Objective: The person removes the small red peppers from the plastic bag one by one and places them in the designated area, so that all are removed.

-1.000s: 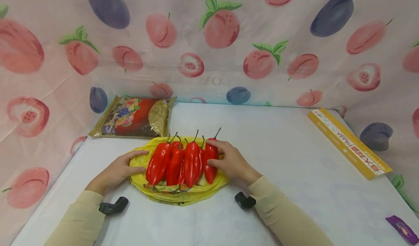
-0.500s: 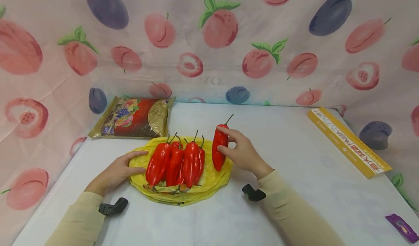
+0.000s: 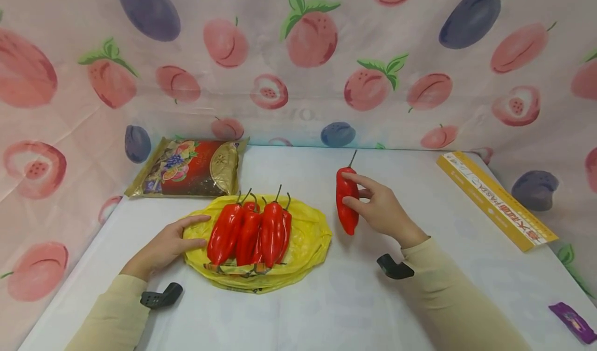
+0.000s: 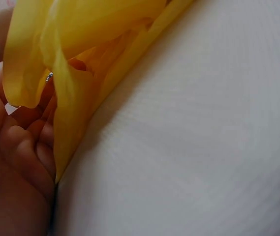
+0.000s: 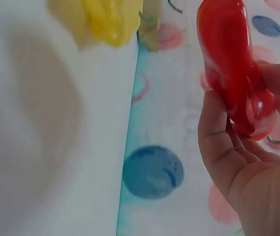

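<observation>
In the head view, several red peppers (image 3: 226, 232) with thin dark stems lie side by side in a yellow plastic bag (image 3: 310, 232), its rim folded down around them. My left hand (image 3: 160, 244) holds the bag's left side, thumb and forefinger over the rim. Up close in the left wrist view, yellow plastic (image 4: 73, 113) partly hides its curled fingers (image 4: 19, 142). Right of the bag, my right hand (image 3: 380, 206) grips a single red pepper (image 3: 346, 200) between thumb and fingers, stem pointing up. The right wrist view shows this glossy pepper (image 5: 228, 59) raised above the white tabletop.
A gold and red packet (image 3: 196, 167) with printed fruit lies behind the bag. A yellow pasta box (image 3: 496, 200) lies at the right back. A small purple wrapper (image 3: 572, 322) is at the right front. Fruit-print cloth (image 3: 280, 117) walls in the white table (image 3: 289, 169).
My right hand has lifted the rightmost pepper out of the yellow bag and carried it right, past the bag's edge. The left hand has stayed in place.
</observation>
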Tool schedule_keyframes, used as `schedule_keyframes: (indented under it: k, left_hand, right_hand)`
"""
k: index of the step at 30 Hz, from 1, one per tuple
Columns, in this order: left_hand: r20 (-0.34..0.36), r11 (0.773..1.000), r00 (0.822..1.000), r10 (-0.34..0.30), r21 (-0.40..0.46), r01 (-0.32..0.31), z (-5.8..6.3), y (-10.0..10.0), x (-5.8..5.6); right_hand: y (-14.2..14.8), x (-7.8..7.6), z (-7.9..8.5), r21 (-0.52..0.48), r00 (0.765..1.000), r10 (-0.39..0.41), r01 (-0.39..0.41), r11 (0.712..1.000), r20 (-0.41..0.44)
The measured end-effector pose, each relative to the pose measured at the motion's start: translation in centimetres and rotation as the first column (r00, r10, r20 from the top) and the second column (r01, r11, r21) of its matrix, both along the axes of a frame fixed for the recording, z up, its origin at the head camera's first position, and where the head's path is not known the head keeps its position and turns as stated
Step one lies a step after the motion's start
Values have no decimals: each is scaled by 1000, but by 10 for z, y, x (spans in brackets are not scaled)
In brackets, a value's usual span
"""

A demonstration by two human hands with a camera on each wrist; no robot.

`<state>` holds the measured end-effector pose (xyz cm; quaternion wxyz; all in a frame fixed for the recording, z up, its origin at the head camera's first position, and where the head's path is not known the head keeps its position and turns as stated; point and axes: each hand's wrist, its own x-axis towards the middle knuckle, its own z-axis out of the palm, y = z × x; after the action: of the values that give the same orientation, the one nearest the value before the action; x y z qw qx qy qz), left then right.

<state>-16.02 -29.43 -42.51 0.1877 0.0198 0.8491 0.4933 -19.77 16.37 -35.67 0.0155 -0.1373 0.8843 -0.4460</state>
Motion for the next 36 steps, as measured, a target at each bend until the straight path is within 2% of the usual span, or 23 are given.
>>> schedule_keyframes:
  k: [15,26,36]
  left_hand:
    - [-18,1000,1000,-5,-1,5,1,0,0]
    - [-39,1000,999,-17,-6,17,0,-1,1]
    - [-60,1000,998,-20,4,21,-1,0,2]
  right_hand:
    - [59,6,-1,142,994,-101,92,986,53]
    - [104,13,-12,205,975,-201,178,963,97]
    - [135,18,-19,240,967,-239,211,947,93]
